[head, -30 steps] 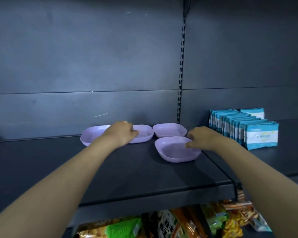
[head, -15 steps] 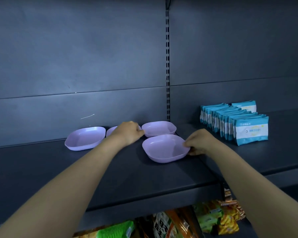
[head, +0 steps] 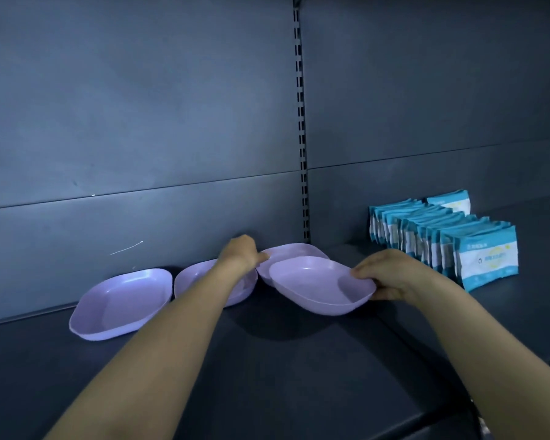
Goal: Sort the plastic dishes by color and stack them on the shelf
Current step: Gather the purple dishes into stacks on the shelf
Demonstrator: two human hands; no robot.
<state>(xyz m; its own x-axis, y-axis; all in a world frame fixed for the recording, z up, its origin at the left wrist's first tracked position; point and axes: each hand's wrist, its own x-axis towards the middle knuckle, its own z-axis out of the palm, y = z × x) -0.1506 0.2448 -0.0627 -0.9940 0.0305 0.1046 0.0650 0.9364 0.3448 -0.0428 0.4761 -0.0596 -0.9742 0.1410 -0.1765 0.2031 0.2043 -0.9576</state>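
Several lilac plastic dishes sit on the dark shelf (head: 267, 360). My right hand (head: 386, 276) pinches the right rim of the front dish (head: 315, 285), which is lifted and tilted over the back dish (head: 294, 250). My left hand (head: 240, 254) holds the back dish's left rim. My left forearm crosses over a middle dish (head: 197, 277). A fourth dish (head: 121, 304) lies flat at the far left.
A row of blue-and-white packets (head: 442, 236) stands on the shelf to the right of my right hand. The shelf's back panel and a slotted upright (head: 302, 154) rise just behind the dishes. The shelf's front edge runs at the lower right.
My right hand has lifted the front dish off the shelf and moved it back over the rear dish. My left hand has shifted right from the middle dish to the rear dish's rim.
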